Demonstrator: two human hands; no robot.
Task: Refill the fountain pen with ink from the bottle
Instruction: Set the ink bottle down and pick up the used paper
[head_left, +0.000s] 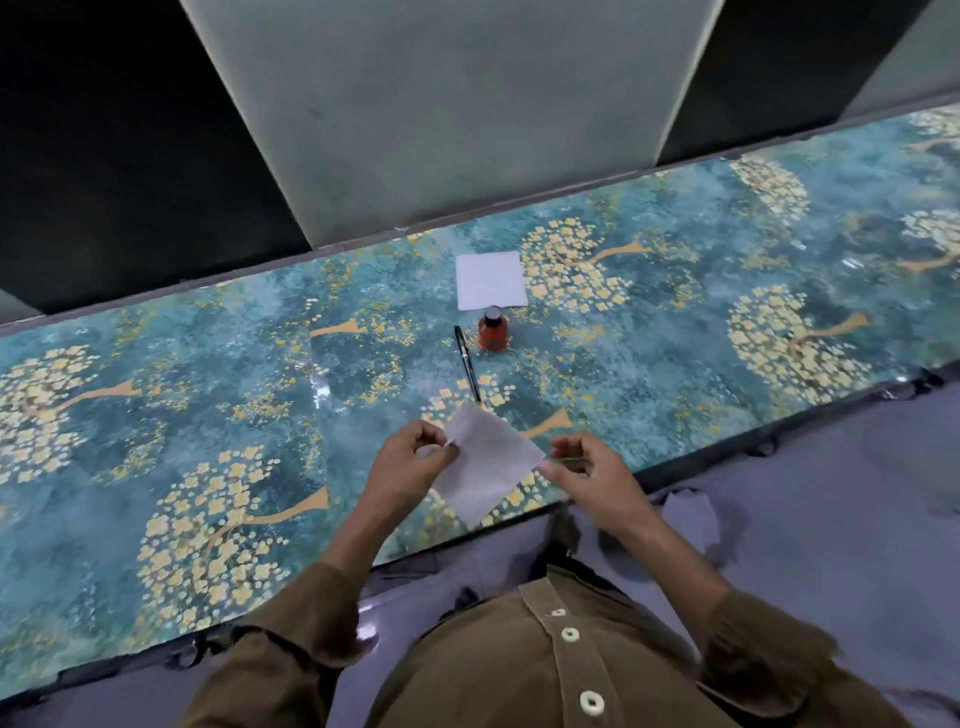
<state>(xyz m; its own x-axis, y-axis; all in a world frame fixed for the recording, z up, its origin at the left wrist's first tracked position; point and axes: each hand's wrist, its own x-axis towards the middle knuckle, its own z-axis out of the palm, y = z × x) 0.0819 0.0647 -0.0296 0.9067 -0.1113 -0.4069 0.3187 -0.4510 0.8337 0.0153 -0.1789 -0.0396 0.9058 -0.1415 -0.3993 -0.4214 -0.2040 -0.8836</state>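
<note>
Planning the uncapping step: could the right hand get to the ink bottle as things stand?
Probably yes, once freed: the right hand pinches the tissue together with the left hand; the table between it and the ink bottle looks clear.

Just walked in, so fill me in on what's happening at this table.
A person holds a thin tissue stretched between the left hand and the right hand, just above the near edge of the patterned table. The fountain pen lies capped and untouched beyond it, beside the closed red ink bottle. A white paper lies behind the bottle. Refilling hasn't started.
</note>
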